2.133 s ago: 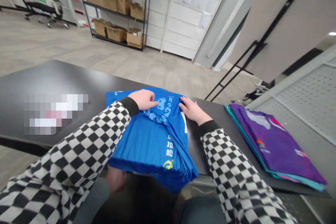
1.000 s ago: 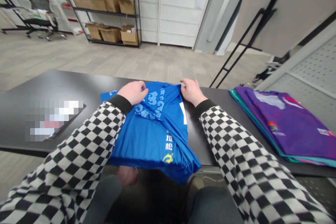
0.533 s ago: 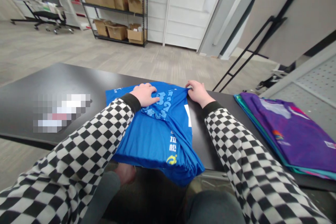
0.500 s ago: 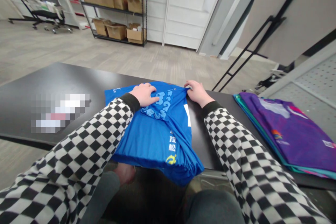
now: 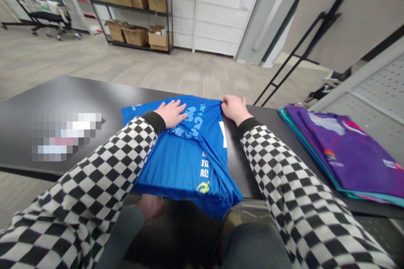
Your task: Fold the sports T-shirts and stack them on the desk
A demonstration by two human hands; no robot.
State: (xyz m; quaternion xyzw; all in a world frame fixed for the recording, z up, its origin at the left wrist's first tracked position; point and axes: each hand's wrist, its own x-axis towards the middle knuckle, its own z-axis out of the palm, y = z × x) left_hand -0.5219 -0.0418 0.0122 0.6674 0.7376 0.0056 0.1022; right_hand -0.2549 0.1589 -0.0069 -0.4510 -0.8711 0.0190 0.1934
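Observation:
A blue T-shirt (image 5: 179, 164) with a light-blue cloud pattern, white characters and a yellow mark lies on the black table (image 5: 104, 96), partly folded over. Its near end hangs past the table's front edge, with bunched creases at the lower right. My left hand (image 5: 172, 113) lies flat on the upper left of the shirt, fingers spread. At the shirt's far right corner, my right hand (image 5: 235, 108) is closed on the cloth, which is drawn taut toward it.
Folded shirts, purple on top (image 5: 344, 151), are stacked at the table's right end. A pixelated item (image 5: 67, 136) lies at the left. Beyond the table stand a rack with cardboard boxes (image 5: 135, 33), an office chair (image 5: 49, 4) and a board on a black frame (image 5: 293, 59).
My left hand has gone from curled fingers to flat and spread on the shirt. My right hand has closed on the far right corner and pulled it outward.

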